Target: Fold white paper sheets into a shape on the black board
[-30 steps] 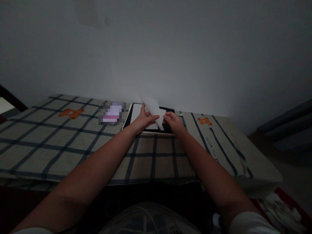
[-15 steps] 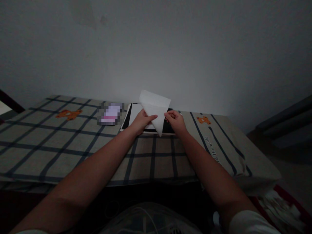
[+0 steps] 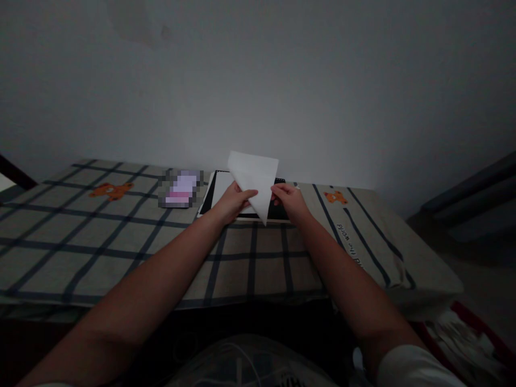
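Near the centre of the frame, a folded white paper point(image 3: 258, 177) stands tilted up, its broad edge at the top and its lower end tapering to a point between the two hands. The left hand point(image 3: 233, 204) has it on the left side: the thumb lies flat across the near face, pointing right, and the other fingers go behind the slanting left edge, closed on the paper with only its thickness between. The right hand point(image 3: 291, 200) is at the paper's right edge, thumb and forefinger tips drawn together just at that edge; whether they grip it I cannot tell. Behind and below the paper, a black flat item point(image 3: 207, 203) with a white sheet point(image 3: 221, 188) on it rests on the cloth-covered surface point(image 3: 270, 258). Left of centre on that surface lies a pixelated, purplish object point(image 3: 183, 188), apart from both hands
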A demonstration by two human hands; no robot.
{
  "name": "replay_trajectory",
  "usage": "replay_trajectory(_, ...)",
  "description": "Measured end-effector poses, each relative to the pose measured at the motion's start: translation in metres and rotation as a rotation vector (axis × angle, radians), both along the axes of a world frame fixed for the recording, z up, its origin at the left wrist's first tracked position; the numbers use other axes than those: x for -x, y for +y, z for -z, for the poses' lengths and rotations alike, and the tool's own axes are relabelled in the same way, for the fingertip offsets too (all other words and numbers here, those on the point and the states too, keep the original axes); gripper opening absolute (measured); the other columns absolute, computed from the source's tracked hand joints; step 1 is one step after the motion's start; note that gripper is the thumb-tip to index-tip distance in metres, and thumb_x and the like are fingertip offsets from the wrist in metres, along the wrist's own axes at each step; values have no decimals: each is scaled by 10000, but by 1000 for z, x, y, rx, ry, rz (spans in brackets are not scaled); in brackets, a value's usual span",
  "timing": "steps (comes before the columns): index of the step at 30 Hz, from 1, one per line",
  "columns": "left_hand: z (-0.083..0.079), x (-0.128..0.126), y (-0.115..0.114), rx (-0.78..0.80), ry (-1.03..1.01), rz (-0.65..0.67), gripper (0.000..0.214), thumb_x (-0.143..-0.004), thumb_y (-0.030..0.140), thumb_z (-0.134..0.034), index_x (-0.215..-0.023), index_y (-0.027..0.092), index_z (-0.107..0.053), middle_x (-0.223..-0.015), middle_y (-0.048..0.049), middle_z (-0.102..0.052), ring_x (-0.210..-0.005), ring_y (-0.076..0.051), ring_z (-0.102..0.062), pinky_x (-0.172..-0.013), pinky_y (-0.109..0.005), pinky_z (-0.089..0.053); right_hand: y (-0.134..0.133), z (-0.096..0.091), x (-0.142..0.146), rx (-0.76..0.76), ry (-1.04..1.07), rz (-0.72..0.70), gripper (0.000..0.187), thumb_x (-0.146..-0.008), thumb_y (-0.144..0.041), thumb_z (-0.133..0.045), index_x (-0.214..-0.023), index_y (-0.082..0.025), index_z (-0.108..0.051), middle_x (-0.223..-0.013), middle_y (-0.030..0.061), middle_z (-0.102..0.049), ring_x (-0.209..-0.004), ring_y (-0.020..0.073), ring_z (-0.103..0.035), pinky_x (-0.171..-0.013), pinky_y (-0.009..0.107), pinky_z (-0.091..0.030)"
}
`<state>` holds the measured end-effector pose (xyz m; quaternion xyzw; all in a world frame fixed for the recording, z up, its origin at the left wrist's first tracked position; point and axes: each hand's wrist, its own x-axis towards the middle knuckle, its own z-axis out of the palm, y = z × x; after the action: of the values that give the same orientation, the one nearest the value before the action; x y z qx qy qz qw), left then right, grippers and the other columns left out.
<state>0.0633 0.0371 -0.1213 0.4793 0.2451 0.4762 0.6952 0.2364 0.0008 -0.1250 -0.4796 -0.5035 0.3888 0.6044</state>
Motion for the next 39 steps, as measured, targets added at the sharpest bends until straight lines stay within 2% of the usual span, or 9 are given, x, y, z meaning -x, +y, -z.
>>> replay_trajectory(7, 1, 1, -1, 72, 79, 31, 481, -661, 124, -767, -1121, 135, -628, -1226, -171, -659, -1049, -254, -659, -896, -379, -535, 2, 1, -2, -4, -5, 43, 230, -699, -381, -719, -806, -181, -678, -634, -12, -619, -570, 108, -535, -543, 261, -419)
replay_trajectory(15, 5, 2, 1, 13, 120, -29, 568, -617, 169, -812, -1148, 131, -614, -1237, -169, -659, -1056, -280, -662, -906, -403, -531, 0, -2, -1, 17, -21, 37, 218, -705, -361, -706, -813, -173, -685, -658, 7, -638, -614, 121, -563, -556, 265, -427)
replay_trajectory(21, 2, 0, -3, -8, 110, -54, 584, -594, 180, -824, -1135, 123, -611, -1230, -169, -662, -1058, -296, -660, -924, -434, -523, -1, -3, -1, 27, -3, 31, 217, -699, -341, -700, -833, -171, -693, -680, 4, -648, -637, 116, -575, -564, 255, -431)
replay_trajectory(31, 3, -3, -4, -25, 115, -123, 531, -610, 157, -815, -1099, 131, -609, -1180, -161, -684, -982, -279, -684, -842, -397, -555, 2, -3, -2, 38, 43, 19, 212, -690, -320, -705, -842, -173, -702, -731, 13, -662, -645, 108, -572, -580, 257, -437)
replay_trajectory(39, 3, -4, -3, -15, 95, -163, 516, -597, 165, -830, -1062, 129, -611, -1147, -147, -700, -987, -267, -682, -880, -397, -548, 5, -1, 1, 28, 41, 30, 208, -673, -307, -708, -828, -170, -693, -689, -1, -656, -635, 112, -577, -592, 262, -451)
